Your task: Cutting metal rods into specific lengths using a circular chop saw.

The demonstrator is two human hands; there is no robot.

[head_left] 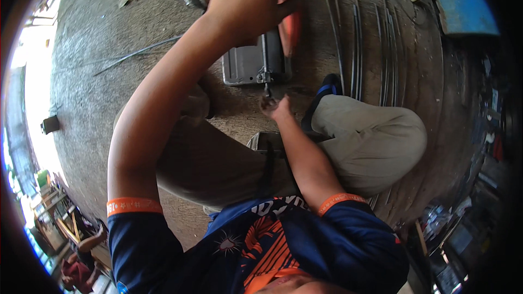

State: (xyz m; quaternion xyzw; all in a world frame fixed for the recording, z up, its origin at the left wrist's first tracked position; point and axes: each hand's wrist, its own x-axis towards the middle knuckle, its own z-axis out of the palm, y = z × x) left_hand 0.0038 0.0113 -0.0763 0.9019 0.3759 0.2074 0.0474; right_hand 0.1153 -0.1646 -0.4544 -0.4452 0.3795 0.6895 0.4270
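A cut-off saw stands on the floor in front of me, with a dark metal base (239,65) and a red-orange guard (291,27). My left hand (250,5) reaches over its upper part, fingers curled round it; the hand hides what lies beneath, and the picture's edge cuts off part of it. At the near end of the base, my right hand (272,106) is closed on the crank of the clamp screw (266,57). A thin metal rod (139,53) runs from the left toward the saw.
Several thin metal rods (357,49) lie on the floor to the right. Beyond them is a blue box-like object (466,2). My bent legs (370,141) flank the saw's near side. A small dark block (50,124) sits far left; another person (79,267) is at lower left.
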